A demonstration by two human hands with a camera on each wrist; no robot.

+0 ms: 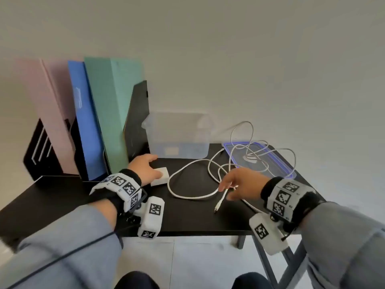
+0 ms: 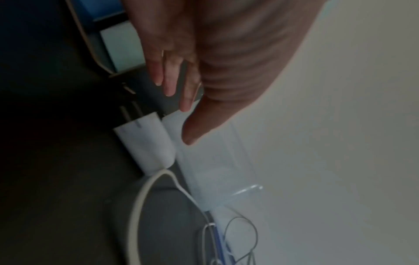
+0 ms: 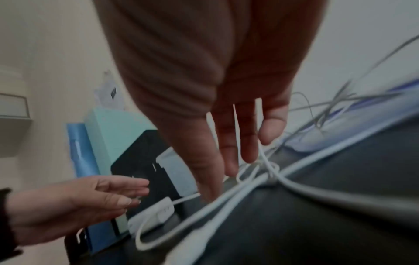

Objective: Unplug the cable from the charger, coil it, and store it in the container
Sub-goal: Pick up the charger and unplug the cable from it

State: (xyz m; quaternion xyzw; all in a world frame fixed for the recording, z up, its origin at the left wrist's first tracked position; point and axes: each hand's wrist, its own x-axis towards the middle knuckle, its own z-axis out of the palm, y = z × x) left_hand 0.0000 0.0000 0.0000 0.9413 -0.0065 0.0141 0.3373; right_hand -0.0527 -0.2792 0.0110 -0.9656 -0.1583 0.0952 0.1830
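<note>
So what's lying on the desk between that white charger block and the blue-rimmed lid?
In the head view, loose loops of the white cable sprawl on the black desk between the charger and the lid; nothing else lies there.

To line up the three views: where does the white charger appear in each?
Head: the charger lies left of centre on the black table, under the left hand.
Left wrist: charger at centre-left, just below the fingers.
Right wrist: charger at lower left.
Shared landmark: the clear container.
</note>
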